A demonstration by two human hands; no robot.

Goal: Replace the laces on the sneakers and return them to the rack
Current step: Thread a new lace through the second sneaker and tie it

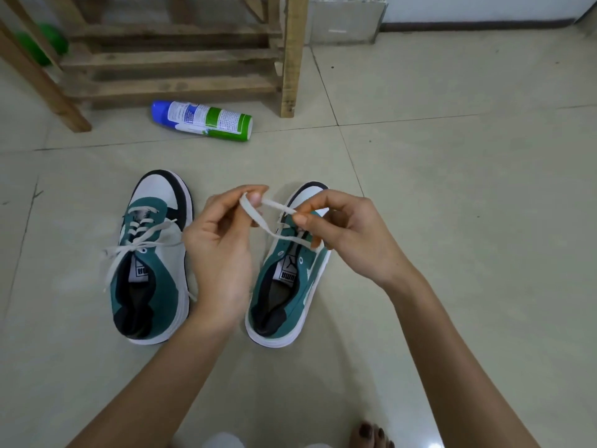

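While both hands, left hand (219, 240) and right hand (349, 234), pinch a flat white lace (255, 218) taut, the teal-and-white right sneaker (284, 286) beneath sits mostly unlaced.

Spray can (202, 120): lies on its side on the tiled floor (468, 195), just in front of the wooden frame at the top of the view. Blue cap points left; green base points right; the white label carries print too small to read.

Green object (48, 43): rounded, blurred, partly hidden behind the wooden slats at the upper left corner. Identity cannot be determined.

Floor: pale glossy tiles with dark grout lines. White wall (484, 8) with dark baseboard (478, 26) at the upper right.
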